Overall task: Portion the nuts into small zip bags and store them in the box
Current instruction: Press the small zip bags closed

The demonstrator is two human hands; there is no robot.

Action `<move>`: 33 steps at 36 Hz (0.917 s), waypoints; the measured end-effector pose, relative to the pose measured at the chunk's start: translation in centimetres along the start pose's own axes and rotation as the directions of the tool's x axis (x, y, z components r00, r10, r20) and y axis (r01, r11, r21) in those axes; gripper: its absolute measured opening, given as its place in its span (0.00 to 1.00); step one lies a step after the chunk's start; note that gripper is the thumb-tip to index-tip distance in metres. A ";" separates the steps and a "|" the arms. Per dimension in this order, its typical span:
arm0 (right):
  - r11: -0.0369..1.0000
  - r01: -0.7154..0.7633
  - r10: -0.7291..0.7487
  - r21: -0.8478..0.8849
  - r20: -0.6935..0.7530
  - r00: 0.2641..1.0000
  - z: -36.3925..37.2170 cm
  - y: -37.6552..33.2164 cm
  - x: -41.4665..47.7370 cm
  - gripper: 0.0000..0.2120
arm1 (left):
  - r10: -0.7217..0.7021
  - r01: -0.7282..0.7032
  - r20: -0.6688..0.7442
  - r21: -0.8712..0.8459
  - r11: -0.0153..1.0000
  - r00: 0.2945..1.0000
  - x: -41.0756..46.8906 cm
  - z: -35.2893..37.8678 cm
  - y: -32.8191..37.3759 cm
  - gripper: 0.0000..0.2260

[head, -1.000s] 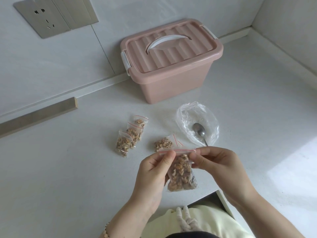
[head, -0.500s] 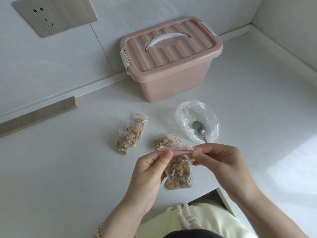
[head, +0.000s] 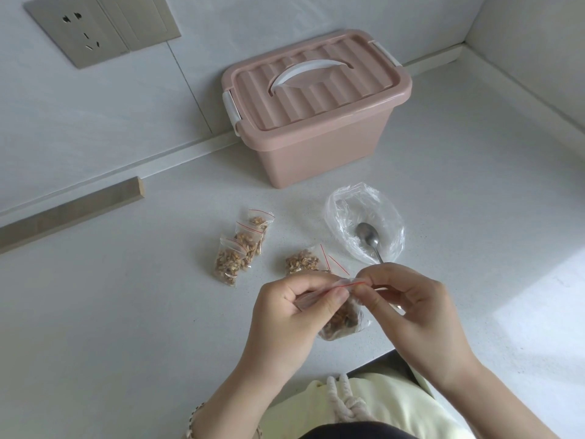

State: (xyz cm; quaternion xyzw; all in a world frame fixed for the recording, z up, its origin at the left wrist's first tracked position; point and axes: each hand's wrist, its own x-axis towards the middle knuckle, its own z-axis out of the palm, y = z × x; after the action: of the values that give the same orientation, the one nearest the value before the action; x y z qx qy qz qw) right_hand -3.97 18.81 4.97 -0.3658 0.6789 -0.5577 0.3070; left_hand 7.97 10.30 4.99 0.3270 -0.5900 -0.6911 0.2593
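Left hand [head: 294, 315] nearer right hand [head: 418, 305]; both seemingly pinching zip bag [head: 343, 321].

Pale surface [head: 142, 312]: box [head: 316, 156] at twelve, wood strip [head: 69, 213] at nine, nut bags [head: 229, 263] at six, clear bag [head: 391, 232] holding spoon [head: 367, 233] at three.

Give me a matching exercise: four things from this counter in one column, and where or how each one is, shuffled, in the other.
Things
1. box
2. spoon
3. held bag
4. socket

Place or state
A. rests in the clear bag
B. set in the wall
C. lid on
D. pinched at its top by the left hand and right hand

Pairs: 1-C, 2-A, 3-D, 4-B
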 end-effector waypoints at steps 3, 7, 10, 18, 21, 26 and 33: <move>1.000 0.017 -0.017 -0.010 0.001 1.000 0.1 0.0 0.1 0.03 | 0.037 -0.036 -0.009 0.051 0.998 0.999 0.0 -0.1 -0.2 0.04; 0.998 0.064 -0.064 -0.017 0.015 0.998 0.1 0.0 0.1 0.05 | 0.115 -0.105 -0.043 0.173 0.979 0.992 -0.1 -0.2 -0.5 0.08; 0.994 0.105 -0.104 -0.036 0.026 0.994 0.2 0.1 0.1 0.07 | 0.181 -0.161 -0.046 0.281 0.946 0.982 -0.2 0.0 -0.5 0.06; 0.977 0.152 -0.131 -0.151 0.140 0.981 -0.4 0.2 0.6 0.05 | 0.141 -0.128 -0.026 0.285 0.950 0.990 0.1 -0.3 -0.5 0.06; 0.978 0.126 -0.105 -0.166 0.131 0.986 -0.5 0.3 0.7 0.05 | 0.060 -0.052 -0.031 0.202 0.978 0.998 0.1 -0.7 -0.3 0.02; 0.999 -0.037 0.038 -0.033 0.040 0.998 -0.9 0.7 0.8 0.10 | -0.038 0.041 -0.118 0.019 0.999 0.992 0.1 -1.3 0.2 0.04; 0.997 -0.079 0.079 0.007 0.044 0.996 -1.1 0.5 0.8 0.09 | 0.085 -0.075 -0.134 0.080 0.994 0.987 -0.2 -2.1 -0.4 0.04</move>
State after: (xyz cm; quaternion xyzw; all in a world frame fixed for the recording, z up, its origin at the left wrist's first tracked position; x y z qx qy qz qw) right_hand -5.41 18.75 4.68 -0.3494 0.6835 -0.5400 0.3452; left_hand 9.65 9.17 4.43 0.3592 -0.6089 -0.6336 0.3142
